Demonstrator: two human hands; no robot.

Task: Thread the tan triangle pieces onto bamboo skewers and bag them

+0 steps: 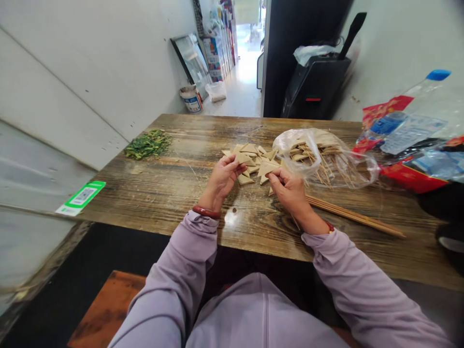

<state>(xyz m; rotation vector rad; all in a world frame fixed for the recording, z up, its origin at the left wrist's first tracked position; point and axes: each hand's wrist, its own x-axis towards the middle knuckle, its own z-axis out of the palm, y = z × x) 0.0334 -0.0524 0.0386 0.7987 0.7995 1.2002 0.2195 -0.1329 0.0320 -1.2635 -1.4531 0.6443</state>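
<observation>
My left hand (225, 176) pinches a flat beige triangle (245, 158) that looks like a tofu piece. Another such triangle (267, 167) is between the thumb and fingers of my right hand (290, 190). A thin stick (296, 222) pokes out below my right palm; its upper part is hidden by the hand. Just beyond both hands lies a loose pile of tofu triangles (246, 179). To the right, a clear plastic bag (366, 169) holds more triangles on thin skewers (328, 171). A bundle of wooden sticks (357, 217) rests beside my right wrist.
A heap of green leaf scraps (148, 144) sits at the wooden table's (145, 193) far left. Plastic packaging with a blue-capped bottle (438, 75) crowds the right end. A green-and-white code card (81, 197) is at the left edge. Behind stand a bucket (191, 99) and a black bin-like case (311, 87).
</observation>
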